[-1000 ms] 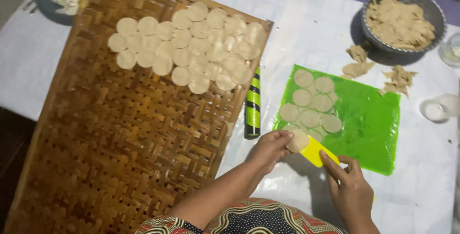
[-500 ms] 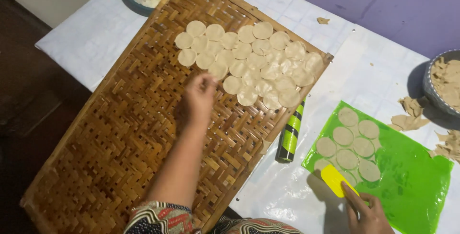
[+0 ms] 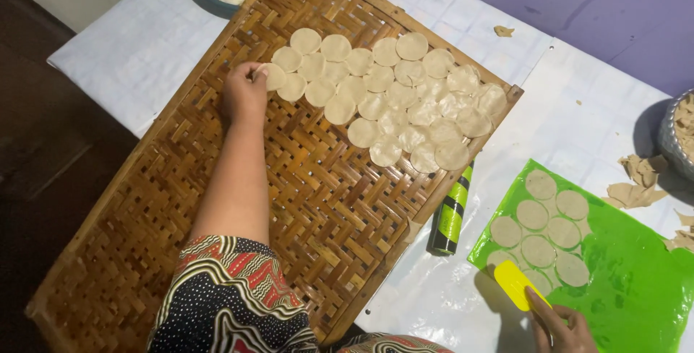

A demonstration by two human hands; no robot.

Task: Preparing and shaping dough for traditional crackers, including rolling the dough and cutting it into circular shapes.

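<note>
Across the white-covered table lies a woven bamboo tray, its open weave probably there to air the overlapping dough rounds; the left hand pinches one dough disc at the row's end. On the green sheet, where more cut discs lie, the right hand grips a yellow scraper, its blade flat beside them.

Left hand lays a dough disc on the woven tray.
</note>
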